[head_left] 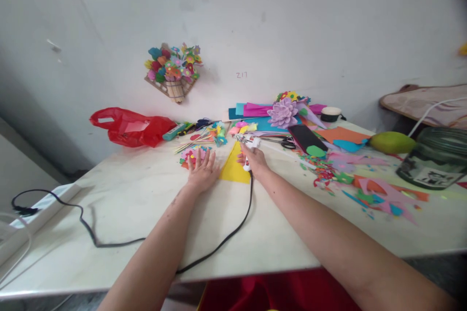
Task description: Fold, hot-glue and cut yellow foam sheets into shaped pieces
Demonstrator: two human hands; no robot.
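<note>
My right hand is wrapped round a white hot glue gun, whose black cord trails down over the table's front edge. Beneath the gun lies a yellow foam or paper sheet. Fingers spread, my left hand rests flat beside the sheet's left edge. Its fingertips reach a cluster of small colourful flower cut-outs. Thin wooden sticks and more small flowers lie just beyond that hand.
A red plastic bag sits at the back left, and a power strip at the left. To the right are scissors, a phone, coloured scraps and a glass jar. A purple flower stands near the wall.
</note>
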